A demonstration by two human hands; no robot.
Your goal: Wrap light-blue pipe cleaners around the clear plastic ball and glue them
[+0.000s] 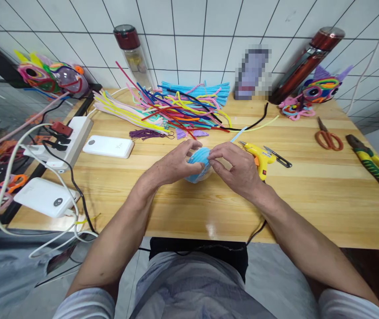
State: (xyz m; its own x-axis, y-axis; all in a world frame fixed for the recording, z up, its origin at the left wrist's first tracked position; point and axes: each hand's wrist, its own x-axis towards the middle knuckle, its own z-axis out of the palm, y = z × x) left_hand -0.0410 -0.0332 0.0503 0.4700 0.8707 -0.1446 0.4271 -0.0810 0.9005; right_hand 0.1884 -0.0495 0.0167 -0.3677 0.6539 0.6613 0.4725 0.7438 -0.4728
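My left hand (pixel 179 164) is closed around a light blue ball (pixel 198 157). Pipe cleaner rows cover its upper side, and its lower edge looks clear. With thumb and fingertips pressed together at the ball's right side, my right hand (pixel 234 168) pinches a light blue pipe cleaner (pixel 240 134), whose loose end sticks out above the knuckles. Just right of that hand lies a yellow glue gun (pixel 259 158), with small thread snips (pixel 278 157) touching or close behind it. Behind the ball, a mixed heap of coloured pipe cleaners (pixel 182 106) spreads across the table.
Scissors (pixel 329 138) and green-yellow pliers (pixel 372 161) lie at the right. Leftward are a power strip (pixel 71 141), white power banks (pixel 108 146) and looping cables. A glass bottle (pixel 134 57), red flask (pixel 309 64) and decorated figures (pixel 320 91) stand along the tiled wall.
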